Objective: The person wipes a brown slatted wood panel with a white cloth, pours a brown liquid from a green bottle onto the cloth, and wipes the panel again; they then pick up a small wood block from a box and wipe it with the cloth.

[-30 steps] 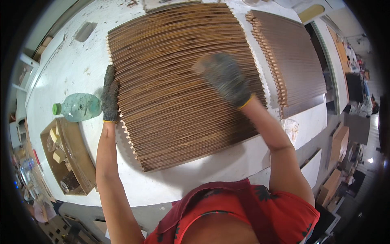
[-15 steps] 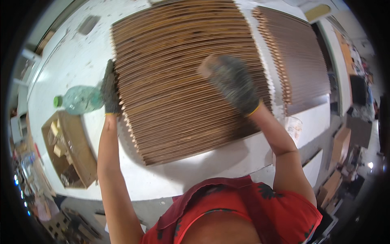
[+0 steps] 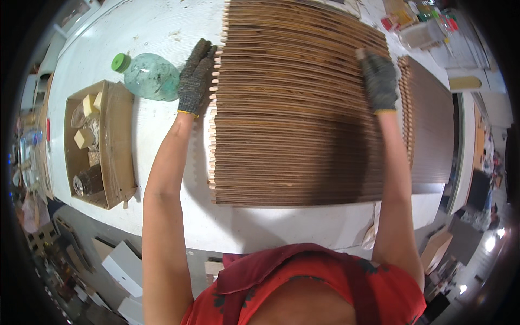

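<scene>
A white, paint-scuffed worktable point(image 3: 162, 32) carries a large brown slatted wooden panel point(image 3: 298, 114), lying flat at its middle. The gloved left hand point(image 3: 196, 76) lies flat against the panel's left edge, fingers extended and close together along the protruding slat ends. The gloved right hand point(image 3: 379, 81) presses palm-down on the panel's upper right, fingers closed over a small block. Left of the panel sit a green plastic bottle point(image 3: 146, 76) on its side and an open cardboard box point(image 3: 100, 143) of scraps. A second dark panel point(image 3: 433, 135) lies just right of it. Below the table's near edge, white boards point(image 3: 127, 268) and clutter cover the workshop floor.
</scene>
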Demonstrator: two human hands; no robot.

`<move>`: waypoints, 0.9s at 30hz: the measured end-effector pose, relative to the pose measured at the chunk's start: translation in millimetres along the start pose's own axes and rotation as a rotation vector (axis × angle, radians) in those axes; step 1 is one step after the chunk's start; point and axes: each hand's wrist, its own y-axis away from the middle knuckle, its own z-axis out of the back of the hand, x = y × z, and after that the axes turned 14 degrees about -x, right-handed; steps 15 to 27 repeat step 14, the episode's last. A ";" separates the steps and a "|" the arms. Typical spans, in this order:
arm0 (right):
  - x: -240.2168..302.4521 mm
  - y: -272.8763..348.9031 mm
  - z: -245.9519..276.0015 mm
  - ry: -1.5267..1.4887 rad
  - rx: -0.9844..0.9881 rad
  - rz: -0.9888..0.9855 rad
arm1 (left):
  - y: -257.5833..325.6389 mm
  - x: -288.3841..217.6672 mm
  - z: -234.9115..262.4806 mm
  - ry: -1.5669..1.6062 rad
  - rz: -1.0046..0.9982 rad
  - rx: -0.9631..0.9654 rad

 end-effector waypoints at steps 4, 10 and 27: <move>122.8 77.1 -68.1 -0.269 0.158 0.718 | -6.9 4.7 1.0 0.032 0.007 -0.006; 104.8 -50.6 -112.9 0.132 0.224 0.698 | -6.0 -5.6 -5.4 0.034 0.059 -0.062; 75.9 -99.2 -118.4 0.030 0.456 -0.062 | -20.1 9.8 18.2 0.121 0.019 0.032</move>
